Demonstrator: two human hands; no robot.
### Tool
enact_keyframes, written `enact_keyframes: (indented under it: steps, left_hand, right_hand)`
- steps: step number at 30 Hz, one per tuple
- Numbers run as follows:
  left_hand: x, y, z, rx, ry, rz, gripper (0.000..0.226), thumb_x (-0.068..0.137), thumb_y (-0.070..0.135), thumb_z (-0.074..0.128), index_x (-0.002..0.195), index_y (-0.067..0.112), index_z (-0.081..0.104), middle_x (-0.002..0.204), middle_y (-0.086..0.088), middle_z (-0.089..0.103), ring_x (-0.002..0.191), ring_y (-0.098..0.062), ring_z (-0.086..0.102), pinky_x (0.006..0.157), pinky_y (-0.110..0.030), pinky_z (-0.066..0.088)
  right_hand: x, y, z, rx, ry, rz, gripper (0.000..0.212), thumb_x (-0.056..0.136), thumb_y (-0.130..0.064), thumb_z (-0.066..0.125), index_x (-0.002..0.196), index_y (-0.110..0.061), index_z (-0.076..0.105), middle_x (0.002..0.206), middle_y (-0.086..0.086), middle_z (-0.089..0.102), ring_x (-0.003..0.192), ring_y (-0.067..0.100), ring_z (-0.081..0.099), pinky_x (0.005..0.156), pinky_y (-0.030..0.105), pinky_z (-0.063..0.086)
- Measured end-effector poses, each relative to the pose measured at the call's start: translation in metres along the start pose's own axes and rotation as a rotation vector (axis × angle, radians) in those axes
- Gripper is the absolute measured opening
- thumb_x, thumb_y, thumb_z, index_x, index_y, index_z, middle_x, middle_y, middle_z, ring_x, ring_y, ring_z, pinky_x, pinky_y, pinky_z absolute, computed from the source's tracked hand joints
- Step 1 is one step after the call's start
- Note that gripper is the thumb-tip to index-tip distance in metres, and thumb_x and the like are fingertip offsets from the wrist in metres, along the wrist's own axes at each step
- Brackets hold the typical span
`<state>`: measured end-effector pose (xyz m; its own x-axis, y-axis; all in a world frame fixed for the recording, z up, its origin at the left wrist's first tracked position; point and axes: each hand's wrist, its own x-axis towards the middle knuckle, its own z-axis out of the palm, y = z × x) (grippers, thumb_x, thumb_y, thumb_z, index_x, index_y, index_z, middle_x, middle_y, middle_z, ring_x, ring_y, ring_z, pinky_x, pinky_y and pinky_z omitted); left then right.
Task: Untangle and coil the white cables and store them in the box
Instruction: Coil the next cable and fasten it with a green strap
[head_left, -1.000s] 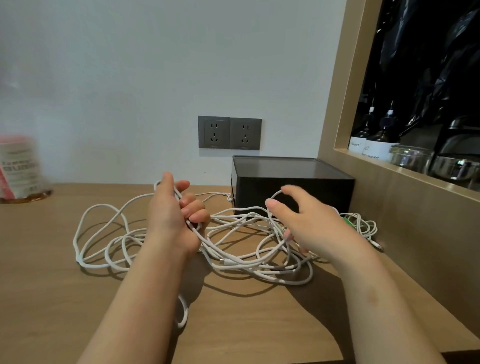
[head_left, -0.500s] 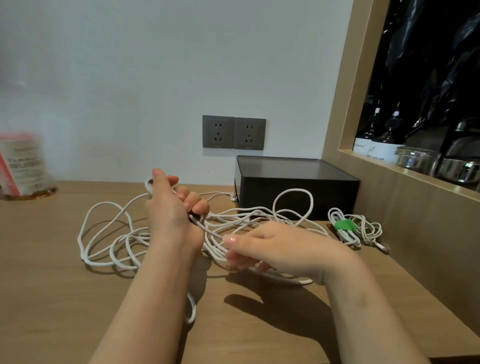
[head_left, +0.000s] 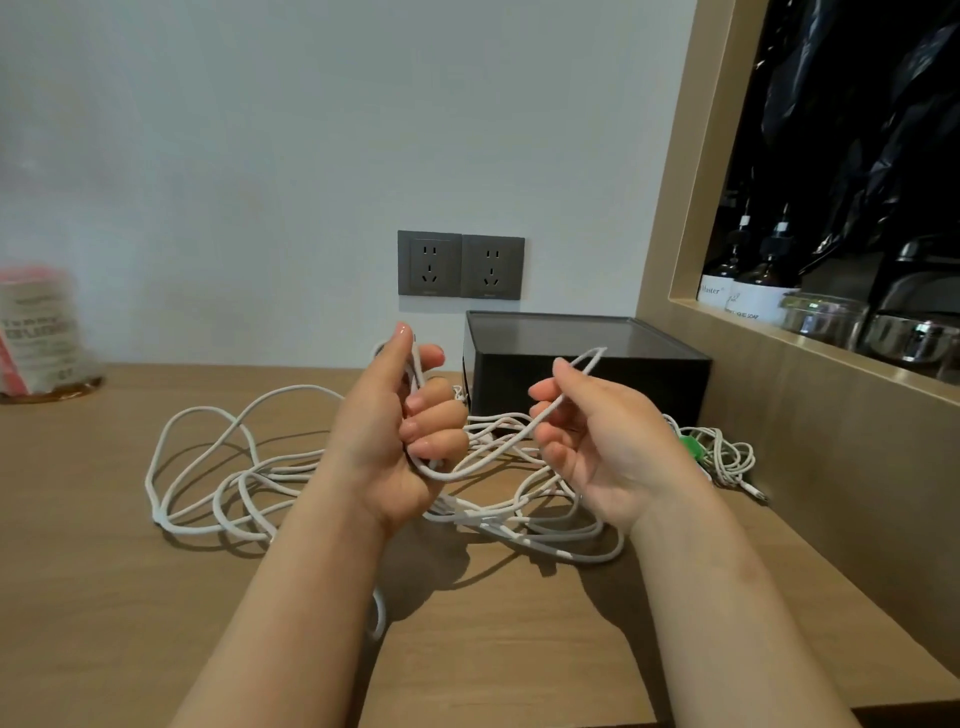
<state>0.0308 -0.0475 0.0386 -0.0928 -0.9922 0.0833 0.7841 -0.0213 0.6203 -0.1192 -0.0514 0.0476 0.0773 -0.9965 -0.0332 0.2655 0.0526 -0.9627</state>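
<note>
1. Head view, where things stood: the left hand (head_left: 395, 431) had its fingers curled tight round several strands, thumb upright. The right hand (head_left: 597, 441) pinched a raised loop (head_left: 582, 364) between thumb and bent fingers. Most of the white cables (head_left: 249, 483) lay tangled on the table (head_left: 104, 597), in front of the black box (head_left: 587, 374). A small tied bundle (head_left: 722, 457) lay just beside the box.
2. Head view, risks: pulling the loop while the left hand clamped the other strands would likely tighten a knot in the pile. A hard tug could also drag the heap toward the table edge. Whether the box was open could not be told.
3. Head view, change: half a second before, the right hand was low, palm down over the pile. It had since risen and turned palm-up, lifting the loop; the left hand sat slightly higher.
</note>
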Motion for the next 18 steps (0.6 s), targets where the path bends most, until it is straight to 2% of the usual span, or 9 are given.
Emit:
enact_keyframes:
  steps: [4, 7, 11, 15, 18]
  left_hand:
    - [-0.005, 0.002, -0.001, -0.051, -0.12, -0.119, 0.038, 0.088, 0.049, 0.051, 0.072, 0.015, 0.051, 0.042, 0.007, 0.029, 0.026, -0.002, 0.029, 0.026, -0.01, 0.02]
    - [-0.006, 0.0, 0.001, 0.102, -0.065, -0.127, 0.036, 0.083, 0.048, 0.054, 0.073, 0.014, 0.051, 0.042, 0.006, 0.029, 0.026, -0.003, 0.027, 0.026, -0.009, 0.02]
    - [-0.005, -0.004, 0.003, 0.349, 0.013, -0.114, 0.036, 0.081, 0.048, 0.053, 0.08, 0.013, 0.051, 0.047, 0.005, 0.024, 0.029, -0.003, 0.021, 0.029, -0.008, 0.017]
    - [-0.008, -0.007, 0.006, 0.567, -0.032, -0.18, 0.041, 0.071, 0.049, 0.055, 0.085, 0.011, 0.056, 0.05, 0.004, 0.024, 0.031, -0.002, 0.019, 0.03, -0.008, 0.017]
    - [-0.011, -0.01, 0.009, 0.692, -0.099, -0.24, 0.04, 0.066, 0.048, 0.06, 0.084, 0.013, 0.063, 0.053, 0.005, 0.022, 0.033, -0.002, 0.017, 0.032, -0.008, 0.016]
  right_hand:
    - [-0.001, -0.003, -0.002, 0.211, 0.043, 0.034, 0.023, 0.091, -0.021, 0.058, 0.078, -0.003, 0.063, 0.053, 0.006, 0.057, 0.045, 0.011, 0.06, 0.041, 0.018, 0.049]
    - [-0.001, -0.003, -0.001, 0.234, 0.018, -0.02, 0.023, 0.093, -0.019, 0.056, 0.079, -0.004, 0.063, 0.052, 0.005, 0.056, 0.045, 0.011, 0.06, 0.043, 0.019, 0.051]
    - [-0.004, -0.007, -0.001, 0.159, -0.027, -0.157, 0.018, 0.093, -0.017, 0.055, 0.079, -0.007, 0.061, 0.052, 0.001, 0.056, 0.046, 0.01, 0.058, 0.043, 0.018, 0.048]
    - [-0.007, -0.011, -0.005, 0.01, -0.033, -0.247, 0.011, 0.09, -0.015, 0.06, 0.079, -0.012, 0.06, 0.054, 0.0, 0.06, 0.045, 0.008, 0.054, 0.039, 0.017, 0.036]
    - [-0.006, -0.01, -0.006, -0.091, -0.033, -0.276, 0.004, 0.089, -0.013, 0.061, 0.085, -0.012, 0.06, 0.057, 0.0, 0.063, 0.044, 0.008, 0.055, 0.039, 0.018, 0.035]
